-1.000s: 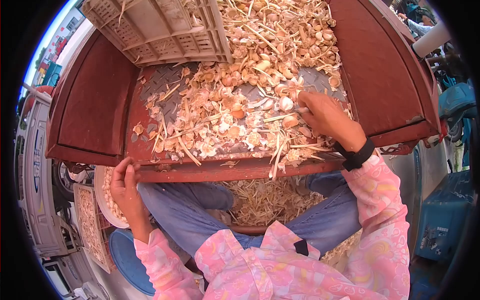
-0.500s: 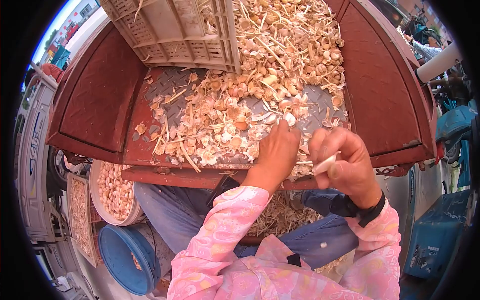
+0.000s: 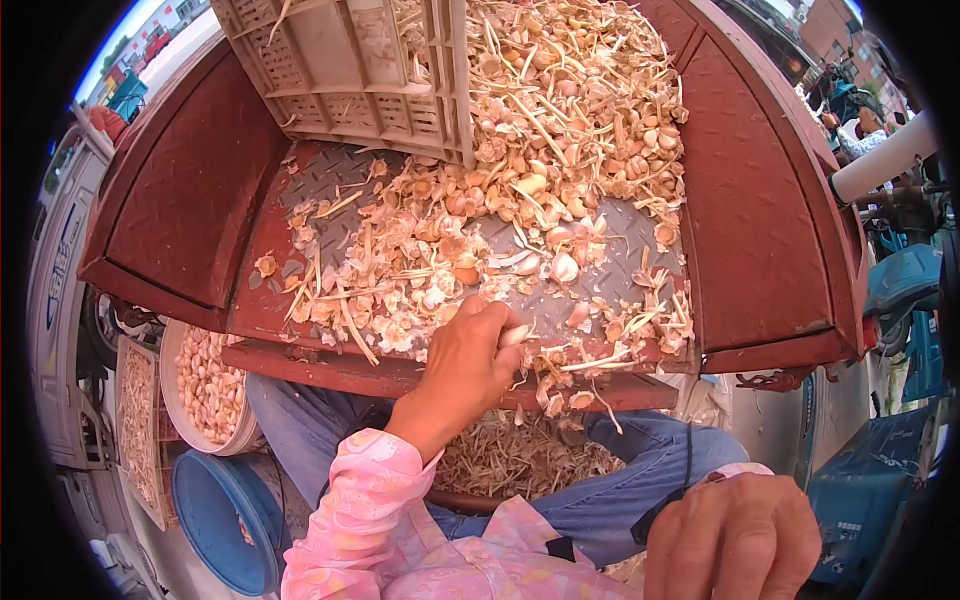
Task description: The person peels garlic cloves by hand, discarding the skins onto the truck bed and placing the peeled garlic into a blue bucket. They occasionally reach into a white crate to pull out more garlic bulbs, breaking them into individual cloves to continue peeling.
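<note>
My left hand (image 3: 468, 352) is over the front edge of the red metal truck bed (image 3: 275, 325), its thumb and fingers closed on a pale garlic clove (image 3: 514, 336). Beyond it, a plump white garlic clove (image 3: 564, 267) lies on the bare treadplate, apart from both hands. Loose skins, stalks and cloves form a garlic heap (image 3: 560, 130) that reaches close to my left fingers. My right hand (image 3: 735, 540) is near my body at the lower right, back of the hand up and fingers curled in. Whatever its fingers may hold is hidden.
A plastic crate (image 3: 350, 80) stands tilted on the bed at the back left. Below left are a white bucket of cloves (image 3: 210, 385), a blue bucket (image 3: 225, 525) and a crate of peelings (image 3: 137, 420). Stalk litter (image 3: 525, 460) lies between my knees.
My left hand has drawn back from the garlic on the plate, leftward and nearer. My right hand has dropped to the lower right, and the white piece it held no longer shows.
</note>
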A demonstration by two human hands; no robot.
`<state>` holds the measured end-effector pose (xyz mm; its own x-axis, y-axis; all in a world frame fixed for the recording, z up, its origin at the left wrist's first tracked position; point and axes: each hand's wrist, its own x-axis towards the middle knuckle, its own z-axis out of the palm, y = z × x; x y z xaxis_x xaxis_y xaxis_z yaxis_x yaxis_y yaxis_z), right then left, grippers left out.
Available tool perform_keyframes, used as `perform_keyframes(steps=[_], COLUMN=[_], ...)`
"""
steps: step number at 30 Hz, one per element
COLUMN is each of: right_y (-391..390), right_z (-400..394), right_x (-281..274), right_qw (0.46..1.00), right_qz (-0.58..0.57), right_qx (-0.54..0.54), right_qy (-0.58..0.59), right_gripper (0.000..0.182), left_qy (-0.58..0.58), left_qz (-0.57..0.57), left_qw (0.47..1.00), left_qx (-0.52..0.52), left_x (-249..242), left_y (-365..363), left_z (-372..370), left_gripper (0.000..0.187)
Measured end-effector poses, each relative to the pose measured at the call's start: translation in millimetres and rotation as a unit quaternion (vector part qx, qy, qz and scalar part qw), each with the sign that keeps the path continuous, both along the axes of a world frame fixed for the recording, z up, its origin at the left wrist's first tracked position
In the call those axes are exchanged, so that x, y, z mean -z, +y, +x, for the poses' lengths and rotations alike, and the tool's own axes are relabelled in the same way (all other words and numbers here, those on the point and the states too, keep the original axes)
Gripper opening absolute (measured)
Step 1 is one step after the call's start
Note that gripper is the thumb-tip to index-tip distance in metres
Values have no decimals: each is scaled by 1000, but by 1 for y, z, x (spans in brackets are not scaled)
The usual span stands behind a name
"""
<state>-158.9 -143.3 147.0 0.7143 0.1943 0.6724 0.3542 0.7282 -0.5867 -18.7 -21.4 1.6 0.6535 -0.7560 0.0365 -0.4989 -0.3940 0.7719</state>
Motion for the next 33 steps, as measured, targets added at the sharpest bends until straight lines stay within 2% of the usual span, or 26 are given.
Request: perform_keyframes(steps=[1,3,5,7,9,11,13,14,15,17,20,23,26,29,30,33], right_y=[0,-1,0,1,-23,-20,-17,-31,-46,-55,-56,-52,-48,-30,-27,-25], right_z=[-2,3,5,2,2,8,19,28,36,42,45,46,47,45,46,48], right_x=[-1,-1,-1,-1,22,43,58,68,85,98,100,97,102,114,116,117], right_qw=[1000,1000,999,998,997,991,939,904,890,874,870,864,851,825,781,739], right_qz=[-1,-13,-23,-30,-74,-76,-55,-27,-27,-59,-63,-54,-145,-337,-447,-478], right_qx=[-1,6,22,49,0,105,273,253,217,220,222,220,199,276,367,459], right_qy=[15,-7,-11,3,-32,12,202,344,400,429,435,450,465,361,235,120], right_gripper=[3,3,2,3,9,12,11,15,18,18,18,19,17,17,17,15], left_qy=[116,306,451,521,590,625,653,664,664,666,566,412,520,580,589,597], left_qz=[-49,-149,-251,-289,-330,-355,-374,-381,-385,-394,-375,-361,-403,-425,-443,-443], left_qw=[992,939,854,799,733,693,656,640,638,631,730,830,744,689,672,663], left_qx=[-22,-53,-62,-80,-74,-61,-60,-58,-59,-56,-84,-108,-118,-93,-72,-90], left_x=[1,1,-4,-10,-11,-8,-8,-8,-8,-9,-11,-16,-20,-15,-10,-4], left_y=[-1,2,3,2,5,7,6,6,6,5,3,-1,-2,-6,-8,-11], left_z=[0,1,-2,0,0,1,-1,-3,-4,-9,-15,-21,-19,-23,-27,-33], left_gripper=[25,24,22,24,26,28,23,22,22,21,23,20,20,18,17,17])
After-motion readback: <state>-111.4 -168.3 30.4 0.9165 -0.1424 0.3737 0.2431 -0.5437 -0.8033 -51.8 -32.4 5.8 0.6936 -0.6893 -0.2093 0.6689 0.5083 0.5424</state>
